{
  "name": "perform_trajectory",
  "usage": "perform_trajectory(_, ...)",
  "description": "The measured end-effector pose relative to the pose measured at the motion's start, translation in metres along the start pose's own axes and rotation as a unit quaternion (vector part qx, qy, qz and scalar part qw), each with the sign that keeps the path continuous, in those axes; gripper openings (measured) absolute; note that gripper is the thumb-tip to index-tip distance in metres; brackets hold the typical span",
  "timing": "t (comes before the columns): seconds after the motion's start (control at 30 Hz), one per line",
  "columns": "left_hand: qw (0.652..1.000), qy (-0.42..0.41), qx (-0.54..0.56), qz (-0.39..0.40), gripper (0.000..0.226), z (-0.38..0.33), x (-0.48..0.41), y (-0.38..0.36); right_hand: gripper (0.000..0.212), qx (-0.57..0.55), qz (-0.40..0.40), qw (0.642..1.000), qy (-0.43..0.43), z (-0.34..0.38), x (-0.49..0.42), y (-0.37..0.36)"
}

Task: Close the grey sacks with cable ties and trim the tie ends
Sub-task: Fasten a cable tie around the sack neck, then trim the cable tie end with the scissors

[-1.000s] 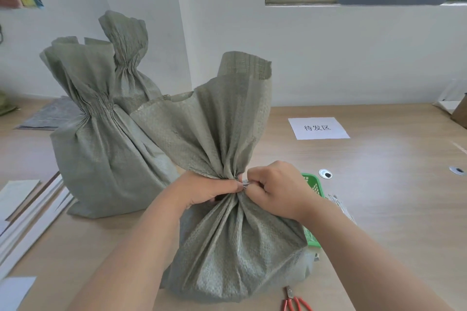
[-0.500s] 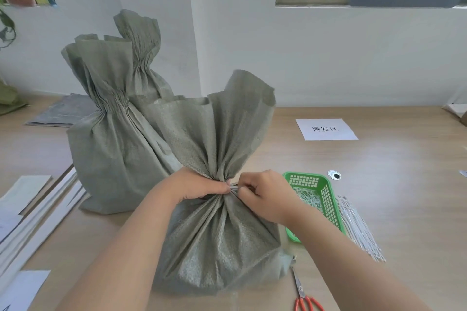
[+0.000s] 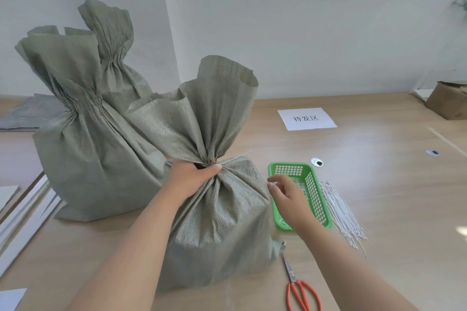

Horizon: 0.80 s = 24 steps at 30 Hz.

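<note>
The left grip (image 3: 192, 177) is clamped tight round the bunched neck of the near grey sack (image 3: 217, 222), which stands on the desk (image 3: 379, 184) right up front. A thin cable tie (image 3: 237, 157) tail pokes out to the right. The right grip (image 3: 288, 197) is loose, fingers apart, holding nothing, over the green basket (image 3: 314, 192). Spare ties (image 3: 341, 212) lie just beside it, with the scissors (image 3: 292, 274) nearer. Two more sacks (image 3: 83, 146) with cinched necks stand behind on the left.

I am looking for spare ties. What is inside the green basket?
Thin white pieces, likely cable ties or cut ends, lie in the green basket. The right hand covers its middle.
</note>
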<state>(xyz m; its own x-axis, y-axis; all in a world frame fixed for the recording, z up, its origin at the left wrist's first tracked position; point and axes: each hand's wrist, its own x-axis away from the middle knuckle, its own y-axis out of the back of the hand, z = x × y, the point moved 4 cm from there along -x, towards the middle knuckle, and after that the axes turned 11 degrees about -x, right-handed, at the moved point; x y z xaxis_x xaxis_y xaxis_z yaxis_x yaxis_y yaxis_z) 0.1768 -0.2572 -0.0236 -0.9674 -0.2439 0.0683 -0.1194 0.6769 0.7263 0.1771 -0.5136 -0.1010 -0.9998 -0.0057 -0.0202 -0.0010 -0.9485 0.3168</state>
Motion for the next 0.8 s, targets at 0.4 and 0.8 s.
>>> perform_trajectory(0.4,0.994,-0.104,-0.012,-0.037,0.033,-0.027,-0.005,-0.011,0.036,0.14,0.031,0.948,-0.283,-0.156,0.075,0.011)
perform_trajectory(0.8,0.99,-0.124,-0.001,-0.061,0.03,-0.027,-0.002,-0.016,0.013,0.3,0.048,0.894,-0.33,-0.222,0.115,-0.01)
